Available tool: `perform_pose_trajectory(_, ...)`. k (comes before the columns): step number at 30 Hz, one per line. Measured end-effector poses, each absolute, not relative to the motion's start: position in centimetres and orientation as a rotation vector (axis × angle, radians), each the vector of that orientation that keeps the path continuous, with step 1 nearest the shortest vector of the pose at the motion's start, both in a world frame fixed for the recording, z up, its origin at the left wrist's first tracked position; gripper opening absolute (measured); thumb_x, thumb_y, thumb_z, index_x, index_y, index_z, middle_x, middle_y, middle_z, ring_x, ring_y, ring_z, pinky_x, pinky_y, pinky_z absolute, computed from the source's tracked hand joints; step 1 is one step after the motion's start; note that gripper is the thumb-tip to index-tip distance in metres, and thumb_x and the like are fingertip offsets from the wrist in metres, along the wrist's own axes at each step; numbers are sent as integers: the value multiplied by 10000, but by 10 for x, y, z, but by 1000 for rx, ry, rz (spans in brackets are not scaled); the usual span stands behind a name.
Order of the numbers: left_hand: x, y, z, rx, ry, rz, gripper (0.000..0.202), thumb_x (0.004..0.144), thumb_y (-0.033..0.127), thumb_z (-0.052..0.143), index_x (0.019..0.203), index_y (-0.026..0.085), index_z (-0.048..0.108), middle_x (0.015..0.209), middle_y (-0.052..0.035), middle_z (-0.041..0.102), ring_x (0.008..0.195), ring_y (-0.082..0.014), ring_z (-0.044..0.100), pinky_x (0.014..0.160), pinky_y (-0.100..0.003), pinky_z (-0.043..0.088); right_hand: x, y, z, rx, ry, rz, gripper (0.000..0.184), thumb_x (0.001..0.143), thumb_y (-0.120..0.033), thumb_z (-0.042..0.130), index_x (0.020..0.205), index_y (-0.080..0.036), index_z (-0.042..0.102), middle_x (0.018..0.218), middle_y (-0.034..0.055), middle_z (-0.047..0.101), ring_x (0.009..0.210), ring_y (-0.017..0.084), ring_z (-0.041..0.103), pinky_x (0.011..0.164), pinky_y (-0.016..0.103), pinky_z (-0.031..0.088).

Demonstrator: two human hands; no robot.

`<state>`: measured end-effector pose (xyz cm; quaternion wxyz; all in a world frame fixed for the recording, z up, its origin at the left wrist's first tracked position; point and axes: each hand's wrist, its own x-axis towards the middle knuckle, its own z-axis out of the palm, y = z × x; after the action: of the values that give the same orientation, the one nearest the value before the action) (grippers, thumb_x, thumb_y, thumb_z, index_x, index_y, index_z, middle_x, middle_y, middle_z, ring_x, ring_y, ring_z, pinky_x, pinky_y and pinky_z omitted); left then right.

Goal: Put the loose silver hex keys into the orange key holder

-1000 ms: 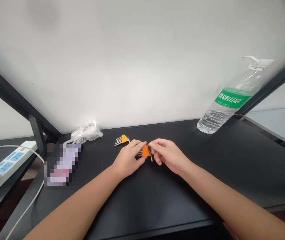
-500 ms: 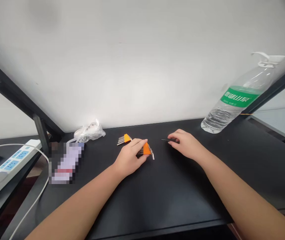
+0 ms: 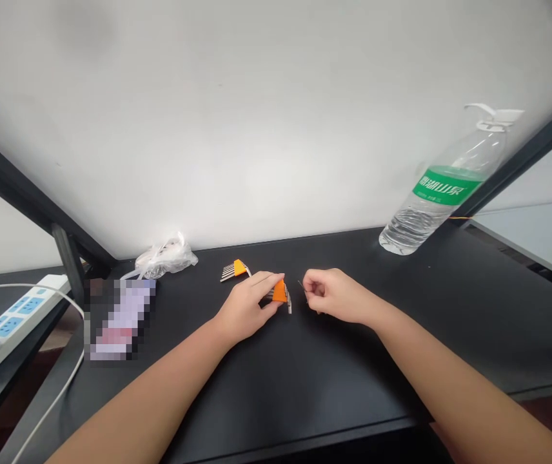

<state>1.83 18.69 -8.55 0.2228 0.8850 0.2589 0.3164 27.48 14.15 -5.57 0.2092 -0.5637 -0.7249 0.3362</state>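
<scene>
My left hand (image 3: 244, 306) is closed around a hex key set in an orange holder (image 3: 280, 292), with the bent key ends sticking out on its right side. To the right of it, my right hand (image 3: 331, 293) pinches a thin dark hex key (image 3: 300, 283); most of it is hidden by the fingers. A small gap separates this hand from the holder. Behind my left hand, a second hex key set in an orange holder (image 3: 240, 267) lies on the black table, its straight keys pointing left.
A large water bottle (image 3: 431, 187) with a green label stands at the back right. Back left lies a bundled clear plastic bag (image 3: 167, 254), with a blurred-out flat object (image 3: 124, 319) before it. A power strip (image 3: 19, 316) and white cable (image 3: 75, 380) are far left.
My right hand has moved left and nearer to the holder, turning the hex key more upright. My left hand keeps its hold on the set. The view has shifted slightly.
</scene>
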Motion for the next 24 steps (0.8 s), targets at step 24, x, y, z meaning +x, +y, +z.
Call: perform_pose_trajectory(24, 17, 185, -83, 2506, 636, 846, 508, 967, 202, 613, 1460, 274, 511, 1343, -87, 633, 1203, -209, 646, 1015, -365, 585, 270, 138, -49, -1333, -1551, 1388, 105, 848, -279, 663, 886, -183, 678, 690, 1, 615, 530, 124, 569, 468, 243, 487)
